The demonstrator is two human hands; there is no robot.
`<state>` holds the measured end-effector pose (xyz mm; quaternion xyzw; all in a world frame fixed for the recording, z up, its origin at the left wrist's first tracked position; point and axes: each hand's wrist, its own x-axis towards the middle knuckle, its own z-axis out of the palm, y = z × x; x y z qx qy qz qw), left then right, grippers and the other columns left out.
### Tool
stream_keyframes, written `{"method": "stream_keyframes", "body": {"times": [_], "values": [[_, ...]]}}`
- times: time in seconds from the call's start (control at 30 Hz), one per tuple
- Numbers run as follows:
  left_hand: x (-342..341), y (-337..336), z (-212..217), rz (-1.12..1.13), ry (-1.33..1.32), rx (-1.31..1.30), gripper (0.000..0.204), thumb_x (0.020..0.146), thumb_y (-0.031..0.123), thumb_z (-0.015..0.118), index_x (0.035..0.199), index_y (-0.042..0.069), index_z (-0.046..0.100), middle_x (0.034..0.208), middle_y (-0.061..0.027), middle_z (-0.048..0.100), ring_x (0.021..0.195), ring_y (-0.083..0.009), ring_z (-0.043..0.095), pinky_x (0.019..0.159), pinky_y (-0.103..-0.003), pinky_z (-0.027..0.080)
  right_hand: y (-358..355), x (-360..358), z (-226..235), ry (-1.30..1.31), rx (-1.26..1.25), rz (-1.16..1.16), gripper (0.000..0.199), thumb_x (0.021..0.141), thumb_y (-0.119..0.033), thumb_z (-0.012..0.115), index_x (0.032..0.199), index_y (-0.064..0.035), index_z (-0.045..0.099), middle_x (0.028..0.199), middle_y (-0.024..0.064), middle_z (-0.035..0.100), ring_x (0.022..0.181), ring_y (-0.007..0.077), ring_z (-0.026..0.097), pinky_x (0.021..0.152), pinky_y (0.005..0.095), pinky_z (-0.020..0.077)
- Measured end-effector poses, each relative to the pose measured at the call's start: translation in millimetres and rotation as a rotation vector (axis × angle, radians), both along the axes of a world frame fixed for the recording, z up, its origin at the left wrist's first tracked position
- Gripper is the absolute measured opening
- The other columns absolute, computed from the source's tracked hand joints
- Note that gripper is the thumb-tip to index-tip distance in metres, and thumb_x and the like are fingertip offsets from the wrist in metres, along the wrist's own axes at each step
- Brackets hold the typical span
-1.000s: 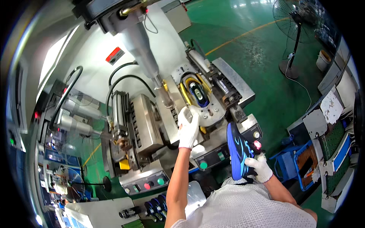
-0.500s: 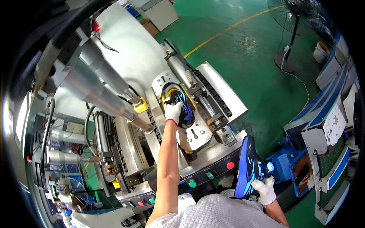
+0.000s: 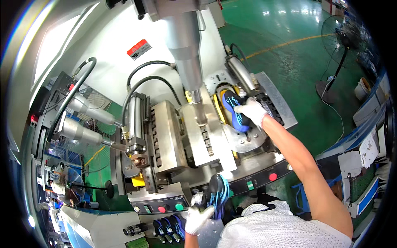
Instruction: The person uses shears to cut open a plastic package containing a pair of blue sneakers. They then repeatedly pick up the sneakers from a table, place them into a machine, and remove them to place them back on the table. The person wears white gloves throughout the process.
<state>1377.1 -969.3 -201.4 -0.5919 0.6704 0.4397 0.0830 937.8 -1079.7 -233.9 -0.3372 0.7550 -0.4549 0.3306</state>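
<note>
We have the steel machine (image 3: 196, 136) ahead of both grips. Its mounting plate (image 3: 248, 142) shows bare on the body side of the right grip. A row of shoes (image 3: 169, 226) sits just left of the left grip.

Black-and-blue shoe (image 3: 233, 109) is in the right grip, over the plate's far part, tilted, sole edge leftward; we can't tell if it touches down. Second shoe (image 3: 220, 192) is in the left grip, toe pointing away from the body.

Right hand (image 3: 250, 110), white-gloved, is closed round the upper, thumb across the side, other fingers mostly hidden. Left hand (image 3: 199, 220), also gloved, is closed at the near end; exact finger placement is blurred.

We'd guess both light, upper soft, sole stiffer and springy, not fragile; smooth sidewalls may slip a bit in gloves. Best hold: heel or midfoot, thumb against the sole edge.
</note>
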Motion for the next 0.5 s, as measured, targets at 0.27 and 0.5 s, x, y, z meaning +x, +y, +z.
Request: {"method": "stream_keyframes", "body": {"times": [0.27, 0.5], "values": [[194.2, 225.9, -128.5, 0.720, -0.491, -0.014, 0.090, 0.081, 0.056, 0.079, 0.146, 0.002, 0.049, 0.133, -0.0261, 0.062, 0.116, -0.0398, 0.064, 0.101, -0.045, 0.050, -111.2, 7.7, -156.3, 0.786, 0.284, 0.096, 0.051, 0.086, -0.045, 0.062, 0.114, -0.0035, 0.069, 0.125, 0.0189, 0.065, 0.114, 0.0337, 0.065, 0.095, 0.0482, 0.0517], [283.4, 317.7, -369.2, 0.650, -0.916, -0.539, 0.099, 0.087, 0.064, 0.069, 0.145, -0.010, 0.039, 0.131, -0.0279, 0.061, 0.108, -0.0338, 0.069, 0.084, -0.038, 0.057, -97.2, 7.0, -84.0, 0.553, 0.467, 0.226, 0.066, 0.086, -0.051, 0.065, 0.127, 0.0010, 0.066, 0.141, 0.0233, 0.057, 0.126, 0.0382, 0.060, 0.103, 0.0435, 0.0504]]}}
